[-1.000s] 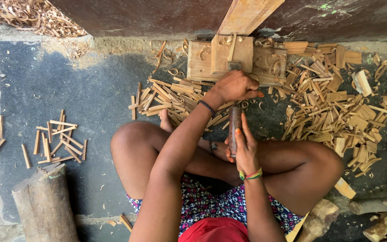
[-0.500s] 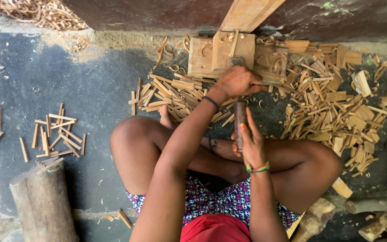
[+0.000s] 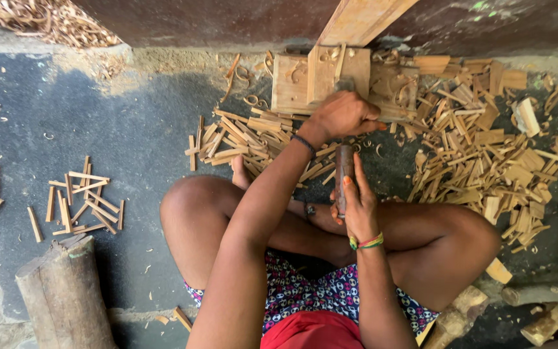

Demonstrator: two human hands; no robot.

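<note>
While I sit cross-legged on the floor, my left hand [image 3: 343,115] is closed on a piece I cannot make out at the wooden block [image 3: 292,84]. My right hand [image 3: 358,208] wraps the dark cylindrical handle [image 3: 344,169], upright just below it. Split wood sticks [image 3: 479,152] lie scattered around.
</note>
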